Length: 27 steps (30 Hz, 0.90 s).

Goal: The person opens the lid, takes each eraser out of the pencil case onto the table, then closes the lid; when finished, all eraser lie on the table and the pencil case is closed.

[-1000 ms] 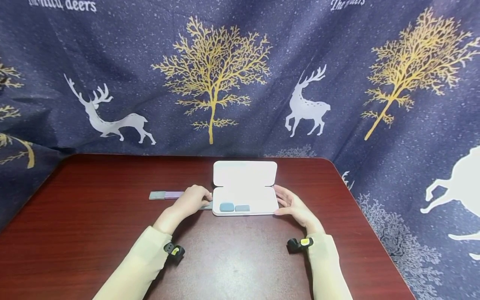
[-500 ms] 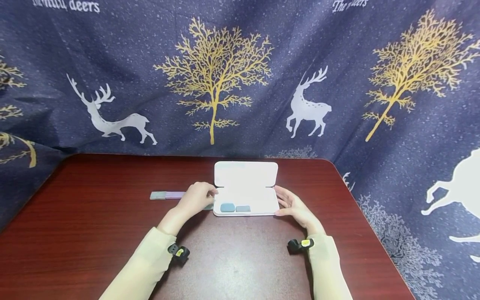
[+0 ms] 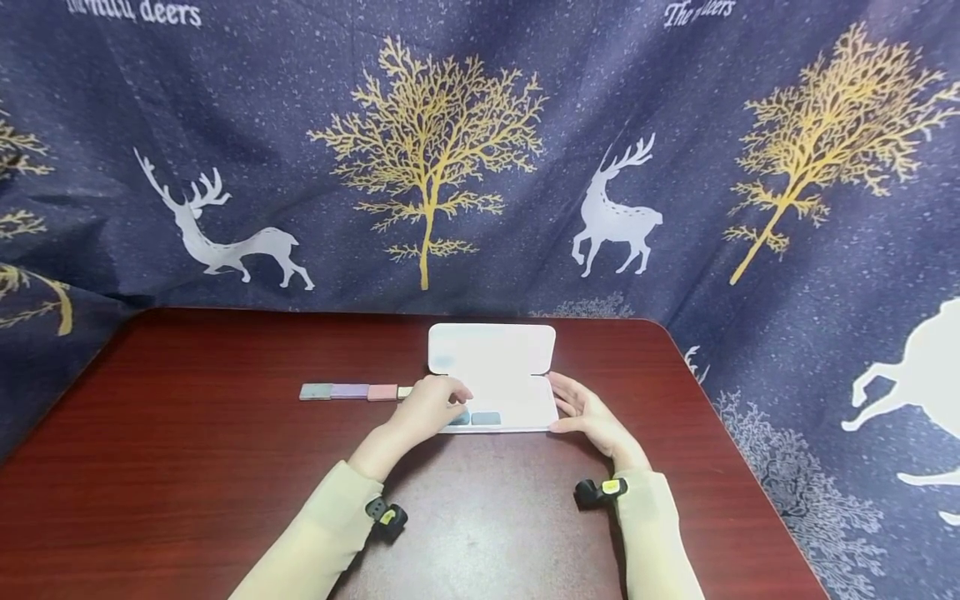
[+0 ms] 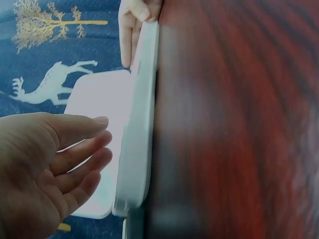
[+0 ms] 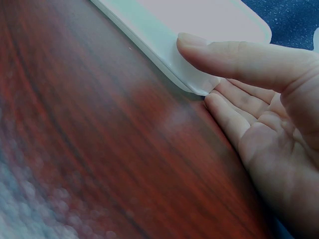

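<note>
A white hinged case (image 3: 517, 400) lies with its lid (image 3: 491, 348) raised at the back. Along its front edge are two blue-grey flat pieces, the right one (image 3: 486, 418) in plain sight and the left one (image 3: 459, 418) partly covered by my left hand (image 3: 423, 408). That hand hovers over the case's left side, fingers loosely bent, and I see nothing between them in the left wrist view. My right hand (image 3: 592, 417) holds the case's right end; in the right wrist view its thumb (image 5: 234, 59) lies on the rim and its fingers press against the end.
Left of the case runs a row of small flat coloured pieces: grey-green (image 3: 316, 392), purple (image 3: 349, 392), pink (image 3: 382, 392) and cream (image 3: 405, 392), partly behind my left hand. Everything stands on a dark red wooden table (image 3: 187, 433). A patterned blue cloth (image 3: 495, 250) hangs behind.
My left hand has moved right, from the left end of the case to over its inside, uncovering the pink piece and some of the cream one. The right hand stays put.
</note>
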Tool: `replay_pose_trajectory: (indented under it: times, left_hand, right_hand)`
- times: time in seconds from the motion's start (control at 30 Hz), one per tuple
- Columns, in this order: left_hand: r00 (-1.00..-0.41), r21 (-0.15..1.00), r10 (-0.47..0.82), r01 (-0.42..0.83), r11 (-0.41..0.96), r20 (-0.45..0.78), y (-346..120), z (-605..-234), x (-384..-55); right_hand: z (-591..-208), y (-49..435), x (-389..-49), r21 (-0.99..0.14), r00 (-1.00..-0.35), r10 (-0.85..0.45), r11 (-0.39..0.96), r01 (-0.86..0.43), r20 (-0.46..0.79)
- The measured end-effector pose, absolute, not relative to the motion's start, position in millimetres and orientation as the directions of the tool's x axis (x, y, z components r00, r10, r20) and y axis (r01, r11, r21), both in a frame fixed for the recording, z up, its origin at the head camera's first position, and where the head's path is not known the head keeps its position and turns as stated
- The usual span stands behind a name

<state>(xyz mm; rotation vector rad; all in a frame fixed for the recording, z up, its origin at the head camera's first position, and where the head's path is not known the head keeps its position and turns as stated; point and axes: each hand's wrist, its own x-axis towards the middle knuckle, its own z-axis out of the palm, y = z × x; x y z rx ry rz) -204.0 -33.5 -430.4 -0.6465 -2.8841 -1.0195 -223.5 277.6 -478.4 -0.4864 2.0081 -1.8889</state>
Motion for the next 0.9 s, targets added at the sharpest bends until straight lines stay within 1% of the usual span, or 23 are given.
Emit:
replay_pose_trajectory:
  times: [0.53, 0.63, 0.77, 0.9]
  left_hand:
    - [-0.849, 0.572, 0.503, 0.495, 0.654, 0.16, -7.2, -434.9, -199.5]
    - [-0.838, 0.553, 0.52, 0.515, 0.655, 0.165, -3.6, -435.3, -198.6]
    - [-0.826, 0.498, 0.538, 0.541, 0.678, 0.167, 0.1, -435.0, -196.3]
    - [-0.828, 0.462, 0.536, 0.545, 0.7, 0.164, 2.6, -434.4, -194.0]
  right_hand:
    - [-480.5, 277.5, -225.1, -0.999, -0.883, -0.469, 0.045, -0.023, 0.0]
    - [-480.4, 277.4, -225.1, -0.999, -0.884, -0.467, 0.046, -0.023, -0.001]
    - [-480.4, 277.2, -225.0, -0.999, -0.883, -0.469, 0.043, -0.019, -0.003]
    - [-480.6, 277.1, -224.7, -0.999, -0.882, -0.471, 0.037, -0.017, -0.003]
